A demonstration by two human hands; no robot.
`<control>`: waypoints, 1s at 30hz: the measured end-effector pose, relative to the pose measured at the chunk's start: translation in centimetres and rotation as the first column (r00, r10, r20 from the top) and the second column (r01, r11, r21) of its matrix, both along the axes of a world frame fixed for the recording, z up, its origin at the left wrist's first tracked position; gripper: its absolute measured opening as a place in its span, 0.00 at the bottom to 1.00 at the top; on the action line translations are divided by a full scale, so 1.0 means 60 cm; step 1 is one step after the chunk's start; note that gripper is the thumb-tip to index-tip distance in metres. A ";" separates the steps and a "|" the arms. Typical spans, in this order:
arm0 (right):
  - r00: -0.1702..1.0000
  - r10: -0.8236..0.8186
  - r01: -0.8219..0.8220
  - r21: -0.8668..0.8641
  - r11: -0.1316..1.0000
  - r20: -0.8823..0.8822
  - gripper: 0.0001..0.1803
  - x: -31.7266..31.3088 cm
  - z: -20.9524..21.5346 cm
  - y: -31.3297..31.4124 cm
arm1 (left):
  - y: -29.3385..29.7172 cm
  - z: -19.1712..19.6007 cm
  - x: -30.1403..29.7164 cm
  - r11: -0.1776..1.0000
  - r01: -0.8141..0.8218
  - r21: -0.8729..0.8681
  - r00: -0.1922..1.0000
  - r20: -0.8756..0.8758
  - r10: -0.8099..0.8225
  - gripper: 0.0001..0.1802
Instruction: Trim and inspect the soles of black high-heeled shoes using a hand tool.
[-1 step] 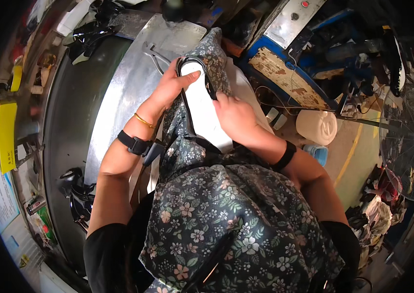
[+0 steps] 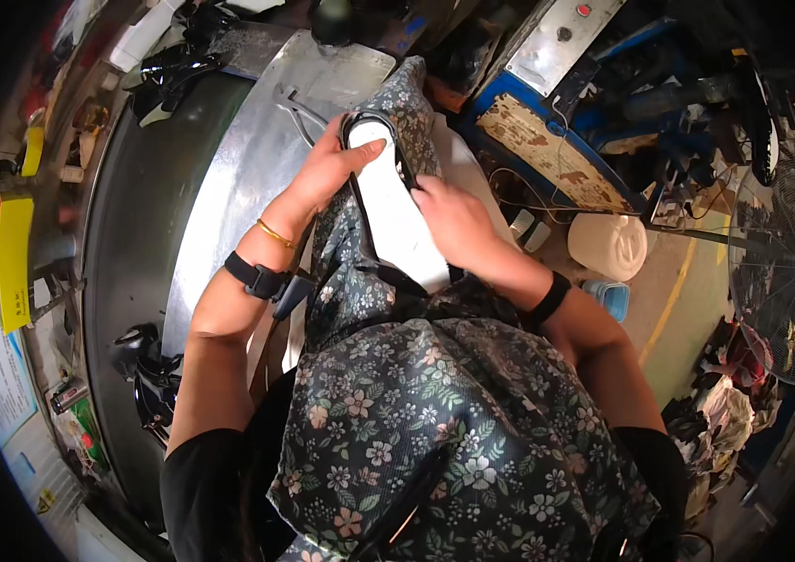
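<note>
A shoe with a long white sole and a black rim lies sole-up on my lap, over a dark floral apron. My left hand grips the shoe's far toe end, thumb laid across the white sole. My right hand clasps the shoe's right edge near the middle, fingers pressed against the sole. Both wrists wear black bands, and a thin gold bangle sits on the left one. The shoe's upper is hidden beneath the sole and my hands.
A curved sheet-metal worktop runs along my left, with a metal hand tool on it. Black shoe parts lie at its edge. To the right are a blue machine, a white jug and a floor fan.
</note>
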State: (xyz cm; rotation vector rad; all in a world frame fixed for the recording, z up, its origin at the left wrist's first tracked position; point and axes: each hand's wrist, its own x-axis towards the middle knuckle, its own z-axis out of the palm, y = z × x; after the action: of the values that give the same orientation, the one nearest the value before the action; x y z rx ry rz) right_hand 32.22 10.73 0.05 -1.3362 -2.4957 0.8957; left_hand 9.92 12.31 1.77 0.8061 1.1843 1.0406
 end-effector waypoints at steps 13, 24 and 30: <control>0.734 -0.342 -0.265 -0.711 0.651 -0.587 0.38 -0.020 -0.005 0.021 | 0.004 -0.033 -0.040 0.987 -0.155 -0.031 0.645 0.754 0.125 0.28; 0.831 -0.282 -0.016 -0.526 0.850 -0.480 0.47 -0.098 -0.011 0.020 | 0.007 -0.047 -0.045 0.992 -0.046 0.117 0.681 -0.723 0.117 0.38; 0.600 -0.417 -0.103 -0.584 0.805 -0.682 0.39 -0.077 -0.035 0.008 | -0.149 -0.025 0.014 0.984 -0.101 0.148 0.811 -0.561 0.168 0.34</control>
State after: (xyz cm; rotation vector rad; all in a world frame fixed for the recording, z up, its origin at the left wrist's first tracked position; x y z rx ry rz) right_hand 27.60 11.20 -2.02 -0.9148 -1.4034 1.8038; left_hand 10.76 3.37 0.26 1.1910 1.7274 1.0147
